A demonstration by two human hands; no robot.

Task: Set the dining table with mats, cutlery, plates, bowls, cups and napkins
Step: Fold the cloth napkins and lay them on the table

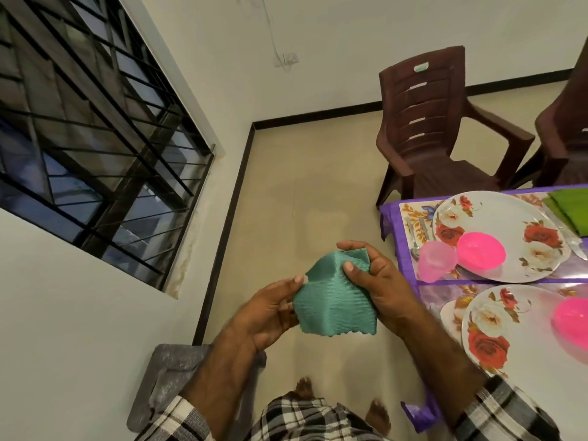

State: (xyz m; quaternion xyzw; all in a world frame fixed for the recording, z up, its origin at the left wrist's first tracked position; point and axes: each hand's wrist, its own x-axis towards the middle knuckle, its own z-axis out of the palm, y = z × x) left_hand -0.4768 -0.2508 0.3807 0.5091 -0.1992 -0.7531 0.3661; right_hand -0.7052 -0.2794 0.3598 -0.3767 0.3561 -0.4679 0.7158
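A teal ribbed napkin (331, 297) hangs folded between both hands, above the floor and left of the table. My left hand (267, 313) pinches its left edge with thumb and fingers. My right hand (378, 281) grips its upper right corner, thumb on top. On the table (389, 211) a floral plate (506, 218) carries a pink bowl (481, 249), with a pale pink cup (434, 261) beside it. A nearer floral plate (509, 326) holds another pink bowl (572, 319). Spoons (413, 237) lie left of the far plate.
A green napkin (569, 208) lies at the table's far right beside a knife (577, 249). Two brown plastic chairs (432, 128) stand behind the table. A grey stool (171, 377) sits by the wall at lower left. A barred window (89, 128) fills the left.
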